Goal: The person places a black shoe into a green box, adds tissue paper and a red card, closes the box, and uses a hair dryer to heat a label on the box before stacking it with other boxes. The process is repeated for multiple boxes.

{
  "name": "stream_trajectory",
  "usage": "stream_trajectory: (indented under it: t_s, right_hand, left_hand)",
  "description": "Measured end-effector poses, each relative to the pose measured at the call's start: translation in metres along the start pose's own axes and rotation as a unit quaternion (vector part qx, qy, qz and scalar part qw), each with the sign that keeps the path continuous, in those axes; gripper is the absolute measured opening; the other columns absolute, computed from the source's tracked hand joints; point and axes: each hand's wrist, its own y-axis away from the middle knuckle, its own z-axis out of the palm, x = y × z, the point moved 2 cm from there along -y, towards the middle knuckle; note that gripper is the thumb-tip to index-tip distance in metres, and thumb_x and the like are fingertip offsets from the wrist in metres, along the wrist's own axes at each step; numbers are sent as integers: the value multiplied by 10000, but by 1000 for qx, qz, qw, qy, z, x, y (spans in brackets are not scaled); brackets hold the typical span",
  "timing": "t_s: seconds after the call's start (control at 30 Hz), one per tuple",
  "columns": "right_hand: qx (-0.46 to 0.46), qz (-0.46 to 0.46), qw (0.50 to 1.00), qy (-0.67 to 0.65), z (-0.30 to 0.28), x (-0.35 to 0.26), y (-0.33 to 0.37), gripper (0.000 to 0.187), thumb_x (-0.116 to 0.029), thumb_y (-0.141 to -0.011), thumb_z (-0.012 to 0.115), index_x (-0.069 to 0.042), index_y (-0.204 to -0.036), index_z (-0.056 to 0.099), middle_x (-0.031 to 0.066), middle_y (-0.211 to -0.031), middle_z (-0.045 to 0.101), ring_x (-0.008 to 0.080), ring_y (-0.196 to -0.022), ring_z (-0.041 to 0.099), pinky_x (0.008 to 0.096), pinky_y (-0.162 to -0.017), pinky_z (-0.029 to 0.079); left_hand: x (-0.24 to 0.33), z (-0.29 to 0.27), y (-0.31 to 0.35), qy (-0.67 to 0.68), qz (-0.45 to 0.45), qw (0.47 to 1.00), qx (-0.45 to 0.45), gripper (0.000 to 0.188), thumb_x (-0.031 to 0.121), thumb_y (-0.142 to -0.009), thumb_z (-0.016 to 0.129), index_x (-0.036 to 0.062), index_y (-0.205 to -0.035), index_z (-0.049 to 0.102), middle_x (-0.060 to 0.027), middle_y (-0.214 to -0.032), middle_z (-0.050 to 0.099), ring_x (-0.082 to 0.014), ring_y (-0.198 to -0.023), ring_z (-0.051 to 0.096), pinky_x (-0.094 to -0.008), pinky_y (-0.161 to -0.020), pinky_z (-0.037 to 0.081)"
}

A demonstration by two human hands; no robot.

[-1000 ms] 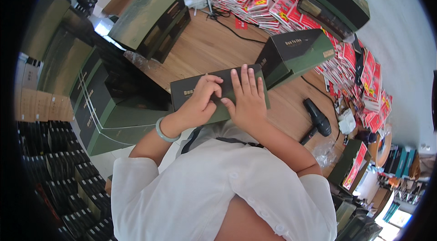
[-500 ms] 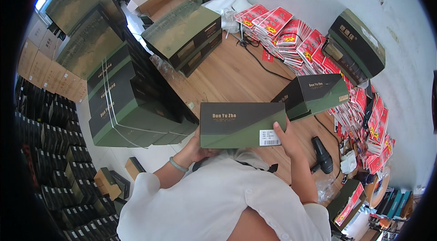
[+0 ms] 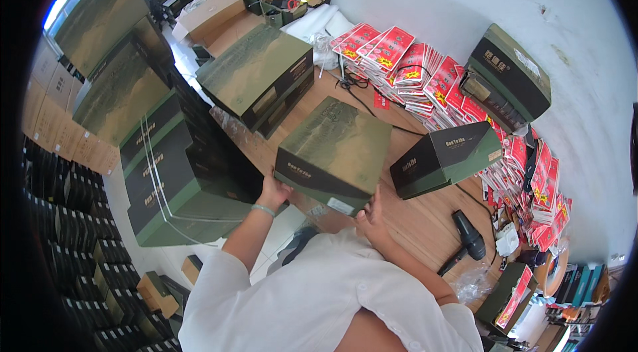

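Observation:
I hold a green-and-black shoebox (image 3: 335, 146) over the near part of the wooden table, its camouflage-like lid facing up. My left hand (image 3: 274, 192), with a bracelet on the wrist, grips its near left corner. At the near right corner, my right hand (image 3: 373, 217) has its fingers against the side, close to a white label (image 3: 341, 206). Whether the box's underside touches the table is hidden. A second shoebox (image 3: 438, 161) stands to the right, tilted among other things. Two stacked shoeboxes (image 3: 256, 76) sit on the table's far left.
Red printed packets (image 3: 415, 70) lie heaped along the wall, with another box (image 3: 512, 73) on them. A black hair dryer (image 3: 469, 236) and cable lie at right. Tied boxes (image 3: 166, 173) are stacked left of the table. An open carton (image 3: 219, 16) stands beyond.
The held shoebox has moved away from my body and turned, so its lid now shows instead of its labelled side. Both hands have shifted to its near corners.

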Motion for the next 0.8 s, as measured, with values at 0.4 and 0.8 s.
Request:
stream_trajectory:
  t_s: [0.4,0.8]
  right_hand:
    - [37,150,980,128,28,166,-87,897,-175,-973,585,-160,-1560,-94,183,-1610,128,299,-1396,338,403,-1042,409]
    - [345,-232,711,567,-57,-131,-97,279,-20,-829,640,-126,-1083,683,112,-1151,665,297,-1065,599,424,-922,405]
  left_hand:
    - [-52,36,-15,-595,283,752,22,765,483,-938,551,154,-1539,211,-251,-1561,199,-500,-1413,166,-569,-1152,165]
    - [-57,93,-42,-847,398,347,58,702,475,-909,597,293,-1521,305,-343,-1556,76,-513,-1448,44,-704,-1068,215]
